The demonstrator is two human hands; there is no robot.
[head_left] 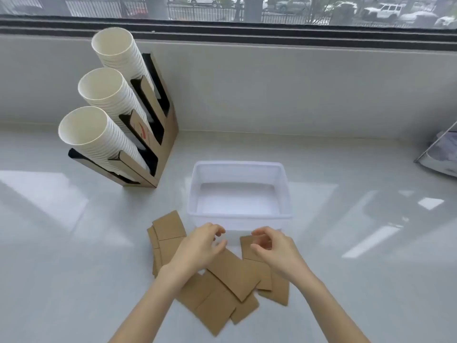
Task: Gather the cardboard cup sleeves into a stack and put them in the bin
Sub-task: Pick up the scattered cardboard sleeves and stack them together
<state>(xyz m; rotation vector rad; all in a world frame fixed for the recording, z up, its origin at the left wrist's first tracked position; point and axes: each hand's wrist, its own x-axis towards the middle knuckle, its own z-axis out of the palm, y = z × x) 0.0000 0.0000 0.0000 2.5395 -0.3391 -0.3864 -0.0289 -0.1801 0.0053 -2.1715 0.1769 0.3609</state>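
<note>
Bin (239, 169): on the counter (346, 243), directly beyond both hands. Cup sleeves (232, 276): flat on the counter, overlapping, spread under and between the left hand (197, 248) and right hand (274, 248), some reaching left past the left hand. Cup rack (158, 134): far beyond and left of the left hand, holding three leaning stacks of cups (103, 92). Window (247, 8): behind everything.

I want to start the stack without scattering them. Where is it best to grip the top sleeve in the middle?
Probably the sleeve by its long edges, pinched from above by the left hand: it lies flat, uppermost on the pile, so no neighbour pins it.
</note>
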